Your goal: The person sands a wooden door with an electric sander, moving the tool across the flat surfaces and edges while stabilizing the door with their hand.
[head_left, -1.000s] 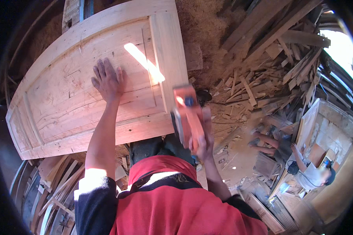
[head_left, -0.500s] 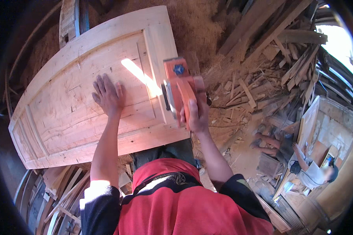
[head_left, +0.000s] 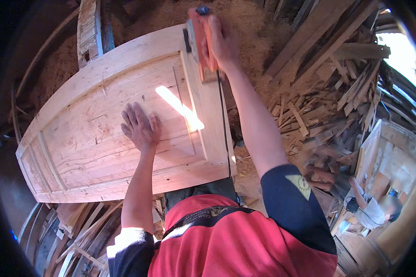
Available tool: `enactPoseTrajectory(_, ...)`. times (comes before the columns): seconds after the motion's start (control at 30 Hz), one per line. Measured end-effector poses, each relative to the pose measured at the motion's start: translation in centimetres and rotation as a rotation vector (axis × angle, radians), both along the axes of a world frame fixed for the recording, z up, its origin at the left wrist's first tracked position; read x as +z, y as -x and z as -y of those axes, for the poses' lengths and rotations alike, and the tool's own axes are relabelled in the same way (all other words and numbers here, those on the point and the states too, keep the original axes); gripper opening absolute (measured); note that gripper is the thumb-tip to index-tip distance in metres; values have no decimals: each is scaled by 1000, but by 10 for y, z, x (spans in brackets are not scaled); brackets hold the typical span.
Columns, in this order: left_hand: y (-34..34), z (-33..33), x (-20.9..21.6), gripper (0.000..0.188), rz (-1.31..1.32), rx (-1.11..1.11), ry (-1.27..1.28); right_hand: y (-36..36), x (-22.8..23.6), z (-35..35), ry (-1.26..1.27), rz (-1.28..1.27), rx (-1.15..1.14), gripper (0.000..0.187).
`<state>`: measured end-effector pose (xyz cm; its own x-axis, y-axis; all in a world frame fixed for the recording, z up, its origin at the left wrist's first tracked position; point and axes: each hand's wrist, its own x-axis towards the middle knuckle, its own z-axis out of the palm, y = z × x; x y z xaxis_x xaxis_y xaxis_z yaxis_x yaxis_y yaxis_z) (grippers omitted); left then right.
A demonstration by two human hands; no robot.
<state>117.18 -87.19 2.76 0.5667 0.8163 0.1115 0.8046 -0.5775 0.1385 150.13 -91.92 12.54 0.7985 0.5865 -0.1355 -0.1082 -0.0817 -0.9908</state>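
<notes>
A pale wooden door [head_left: 101,124] with recessed panels lies flat before me, its far edge curved by the lens. My left hand [head_left: 142,128] rests on its large panel, fingers spread and holding nothing. In my right hand [head_left: 223,45] is the handle of an orange electric planer [head_left: 200,39] with a dark blue knob at its far end. The planer sits on the right end of the door, at the far corner. A black power cord [head_left: 225,120] runs from it back along that end toward me. The planer's underside is hidden.
A wooden beam [head_left: 88,32] sticks out beyond the door's far edge. Scrap wood [head_left: 305,117] is heaped to the right, below long dark planks [head_left: 309,41]. More offcuts [head_left: 78,231] lie at the lower left. Another person [head_left: 374,210] works at the right.
My right hand has pushed the planer away from me along the door's right end, to the far corner. My left hand stays flat on the panel. The whole view has shifted slightly.
</notes>
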Motion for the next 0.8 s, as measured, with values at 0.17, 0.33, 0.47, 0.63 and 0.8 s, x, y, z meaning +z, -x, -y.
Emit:
enactPoseTrajectory(0.17, -4, 4, -10, 71, 2, -38, -25, -36, 8, -19, -59, 384, -84, 63)
enactPoseTrajectory(0.33, -9, 7, -11, 70, 1, -40, -55, 46, -23, 100, 11, 138, 39, 49)
enactPoseTrajectory(0.47, 0, 4, -17, 72, -15, -24, -47, 200, 19, 249, -36, -200, -53, 43)
enactPoseTrajectory(0.63, -1, 8, -16, 72, -44, -16, -42, 331, 17, 387, 259, -243, -104, 55)
enactPoseTrajectory(0.8, 1, 4, -16, 71, -36, -24, -38, 318, 8, 376, 237, -247, -70, 54)
